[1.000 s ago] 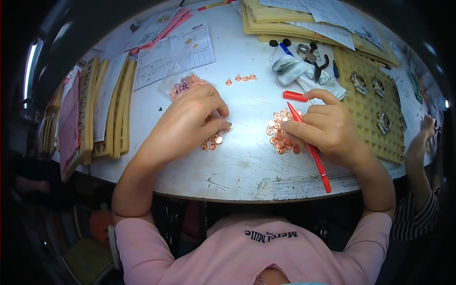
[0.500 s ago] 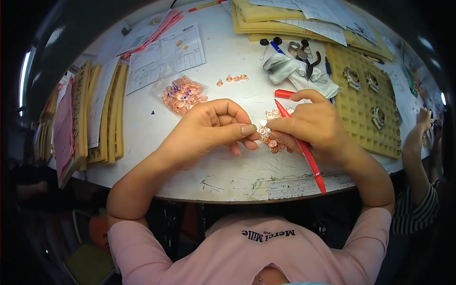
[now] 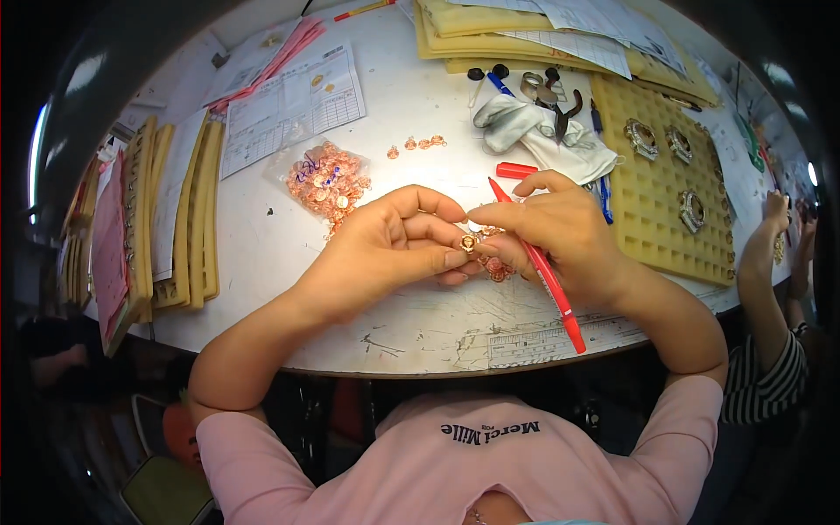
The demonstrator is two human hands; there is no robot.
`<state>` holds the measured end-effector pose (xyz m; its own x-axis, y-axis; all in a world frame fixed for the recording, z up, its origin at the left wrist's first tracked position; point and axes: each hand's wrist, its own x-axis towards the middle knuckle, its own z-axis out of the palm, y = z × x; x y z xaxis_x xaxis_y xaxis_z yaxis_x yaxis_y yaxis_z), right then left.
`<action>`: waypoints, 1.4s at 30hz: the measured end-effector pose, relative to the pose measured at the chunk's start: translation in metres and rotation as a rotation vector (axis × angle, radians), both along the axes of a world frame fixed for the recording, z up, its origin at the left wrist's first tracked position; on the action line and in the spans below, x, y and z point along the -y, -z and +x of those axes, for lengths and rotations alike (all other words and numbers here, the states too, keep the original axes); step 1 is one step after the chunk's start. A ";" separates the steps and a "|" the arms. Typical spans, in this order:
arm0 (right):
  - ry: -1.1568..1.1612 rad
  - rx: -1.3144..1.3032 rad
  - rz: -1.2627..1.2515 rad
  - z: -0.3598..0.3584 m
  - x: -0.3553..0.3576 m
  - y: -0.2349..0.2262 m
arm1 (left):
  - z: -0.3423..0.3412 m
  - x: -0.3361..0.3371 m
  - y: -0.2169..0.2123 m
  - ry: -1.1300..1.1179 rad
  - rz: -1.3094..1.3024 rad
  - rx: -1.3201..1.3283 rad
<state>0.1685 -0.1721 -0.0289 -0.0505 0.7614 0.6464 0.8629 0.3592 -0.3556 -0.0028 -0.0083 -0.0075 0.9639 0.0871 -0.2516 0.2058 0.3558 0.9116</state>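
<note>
Between the thumb and fingers of my left hand (image 3: 385, 241) is a small round gold-coloured jewelry piece (image 3: 468, 244), its patterned face turned up. My right hand (image 3: 573, 232) is closed round an uncapped red marker (image 3: 555, 287), its tip slanting up and away to the left. The right fingertips meet the jewelry piece from its right side. Partly hidden under both hands lies a pile of similar rose-gold pieces (image 3: 498, 270). Just beyond the right hand rests the red marker cap (image 3: 516, 171).
A clear bag of rose-gold pieces (image 3: 325, 179) lies beyond my left hand, near a short row of pieces (image 3: 423, 143). White gloves (image 3: 551, 140), pliers (image 3: 567, 115) and a yellow foam tray (image 3: 623, 188) occupy the right. Foam boards (image 3: 197, 223) stand at left. Another person's arm (image 3: 763, 254) shows far right.
My right fingertips have come left to meet my left ones, bringing the marker along. The round piece now shows between the left fingertips. The whole view has shifted slightly.
</note>
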 end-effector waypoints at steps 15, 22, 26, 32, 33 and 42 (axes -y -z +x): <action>-0.016 0.339 0.073 0.000 0.007 -0.015 | -0.001 -0.008 -0.002 0.247 -0.029 -0.097; 0.013 0.273 0.022 0.002 0.006 -0.013 | -0.001 -0.009 -0.003 0.156 -0.069 -0.180; 0.004 0.127 -0.019 0.000 0.005 -0.011 | -0.002 -0.008 -0.002 0.122 -0.112 -0.179; -0.008 0.076 -0.057 -0.004 0.004 -0.009 | -0.002 -0.009 -0.001 0.128 -0.180 -0.222; 0.000 0.071 -0.051 -0.004 0.003 -0.007 | -0.002 -0.010 0.001 0.132 -0.212 -0.195; -0.001 -0.029 -0.050 0.000 0.003 -0.006 | -0.001 -0.003 -0.004 0.095 -0.064 -0.189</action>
<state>0.1682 -0.1746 -0.0225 -0.0330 0.7926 0.6089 0.8515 0.3413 -0.3981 -0.0036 -0.0052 -0.0040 0.9022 -0.0241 -0.4307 0.4063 0.3829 0.8296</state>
